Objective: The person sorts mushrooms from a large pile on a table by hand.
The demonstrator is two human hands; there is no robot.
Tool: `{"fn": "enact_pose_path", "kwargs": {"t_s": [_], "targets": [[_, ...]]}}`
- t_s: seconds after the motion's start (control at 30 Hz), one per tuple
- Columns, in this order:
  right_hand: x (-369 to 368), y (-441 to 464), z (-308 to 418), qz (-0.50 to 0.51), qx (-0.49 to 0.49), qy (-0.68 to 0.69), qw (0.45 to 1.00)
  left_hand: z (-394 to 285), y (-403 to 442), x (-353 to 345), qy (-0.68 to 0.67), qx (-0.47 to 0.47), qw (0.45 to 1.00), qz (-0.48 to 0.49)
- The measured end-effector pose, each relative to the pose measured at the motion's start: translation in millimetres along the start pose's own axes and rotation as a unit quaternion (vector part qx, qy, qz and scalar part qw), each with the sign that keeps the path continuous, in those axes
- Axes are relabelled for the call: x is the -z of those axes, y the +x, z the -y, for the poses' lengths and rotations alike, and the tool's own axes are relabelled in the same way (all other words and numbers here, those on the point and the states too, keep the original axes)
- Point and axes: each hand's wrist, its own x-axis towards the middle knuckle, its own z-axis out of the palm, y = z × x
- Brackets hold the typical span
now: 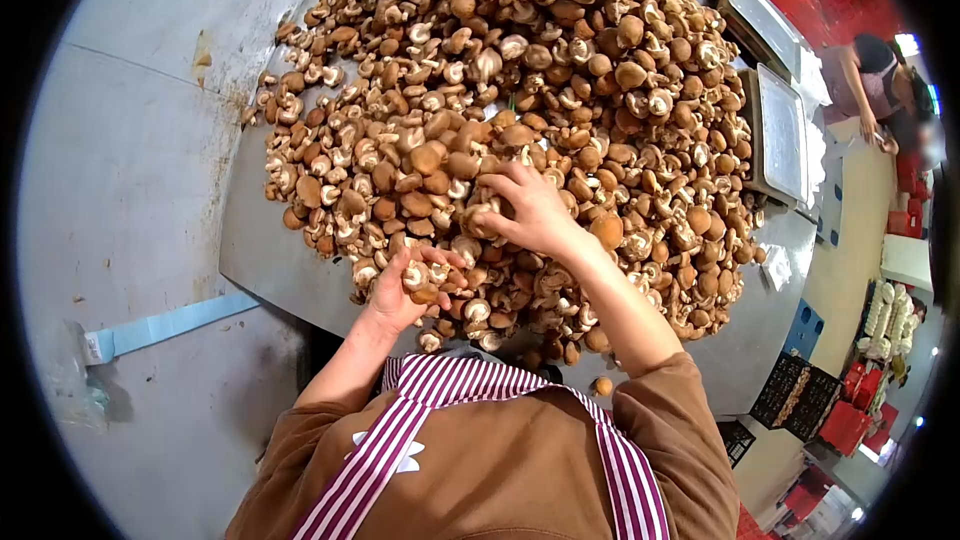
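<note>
Brown mushrooms (517,135) lie heaped on a grey table (262,235), some seemingly stem-up

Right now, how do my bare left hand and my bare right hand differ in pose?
Your bare left hand is palm mostly up, cradling small brown-capped mushrooms; your bare right hand is palm down on the brown mushroom heap. Your left hand is nearer the purple striped apron; your right hand reaches farther out. Both are ungloved.

The left hand (398,292) is cupped, the right hand (532,212) stretched farther forward, palm down.
</note>
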Motion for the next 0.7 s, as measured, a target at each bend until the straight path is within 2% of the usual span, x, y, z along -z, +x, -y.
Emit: {"fn": "enact_pose_path", "kwargs": {"t_s": [0.1,0.17,0.23,0.3,0.37,0.4,0.43,0.5,0.57,0.7], "targets": [[22,-8,-3,0.071,-0.068,-0.026,0.995,2,-1,15,-0.002,0.007,1.0,0.002],[37,6,-16,0.053,-0.097,-0.03,0.993,5,-3,15,-0.006,0.007,0.999,-0.035],[46,34,-31,-0.02,-0.157,0.028,0.987,7,-3,18,0.002,0.016,0.998,-0.062],[33,65,-64,-0.155,-0.131,-0.105,0.974,6,-5,10,0.017,0.015,0.999,-0.05],[31,91,-72,-0.268,-0.088,-0.171,0.944,6,-8,3,0.047,0.017,0.997,-0.06],[28,107,-81,-0.26,-0.094,-0.228,0.934,6,-9,0,0.056,0.018,0.996,-0.063],[22,119,-90,-0.261,-0.092,-0.228,0.934,7,-10,0,0.056,0.016,0.996,-0.063],[11,135,-94,-0.182,-0.189,-0.263,0.928,9,-12,1,0.058,0.022,0.996,-0.069],[2,143,-102,-0.209,-0.182,-0.278,0.92,9,-12,2,0.05,0.018,0.997,-0.055],[9,131,-111,-0.28,-0.159,-0.193,0.927,8,-12,-3,0.05,0.015,0.996,-0.068]]}}
